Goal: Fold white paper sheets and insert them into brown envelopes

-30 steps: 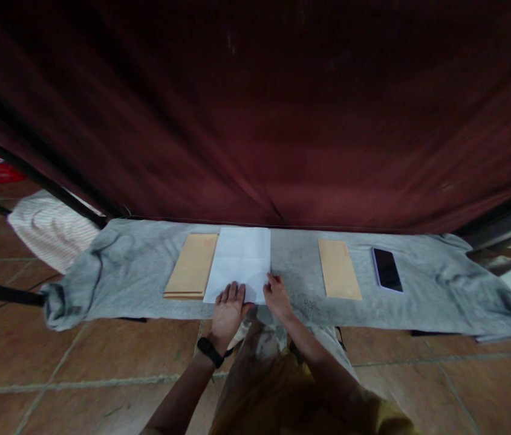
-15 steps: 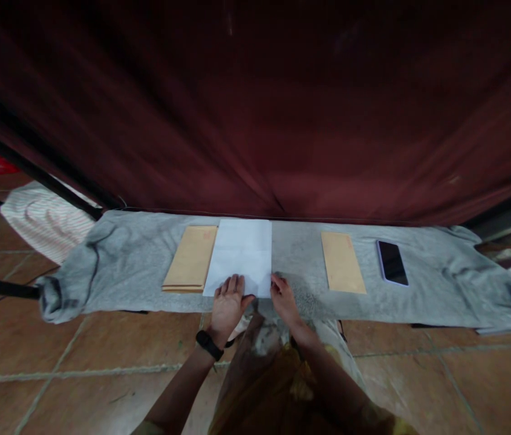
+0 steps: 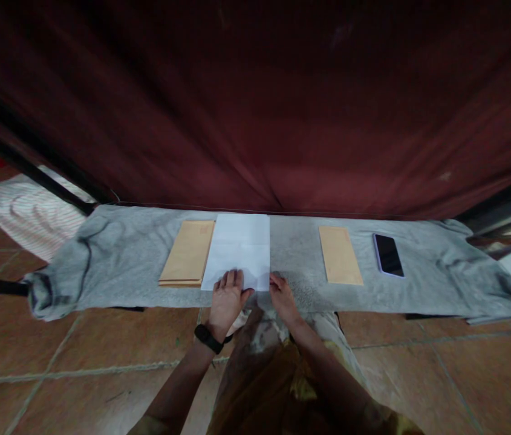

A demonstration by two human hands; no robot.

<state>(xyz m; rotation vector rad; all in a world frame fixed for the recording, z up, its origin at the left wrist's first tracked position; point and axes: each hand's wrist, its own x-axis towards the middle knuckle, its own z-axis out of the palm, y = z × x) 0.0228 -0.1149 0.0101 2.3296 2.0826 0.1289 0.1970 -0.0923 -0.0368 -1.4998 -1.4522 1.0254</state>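
A white sheet of paper (image 3: pixel 239 248) lies on a grey cloth (image 3: pixel 128 260) spread over the floor. My left hand (image 3: pixel 227 302) rests flat on the sheet's near edge with the fingers stretched out; a black band sits on its wrist. My right hand (image 3: pixel 281 296) is at the sheet's near right corner, fingertips pinching it. A stack of brown envelopes (image 3: pixel 188 261) lies just left of the sheet, partly under its edge. One more brown envelope (image 3: pixel 339 263) lies to the right, apart from both hands.
A dark phone (image 3: pixel 388 255) lies on the cloth right of the single envelope. A dark red curtain (image 3: pixel 255 103) hangs behind the cloth. A striped fabric (image 3: pixel 28 214) and black bars are at the left. Brown floor tiles (image 3: pixel 78 356) lie in front.
The view has shifted a little, so everything sits slightly higher in the picture. Both hands stay at the sheet's near edge, barely moved.
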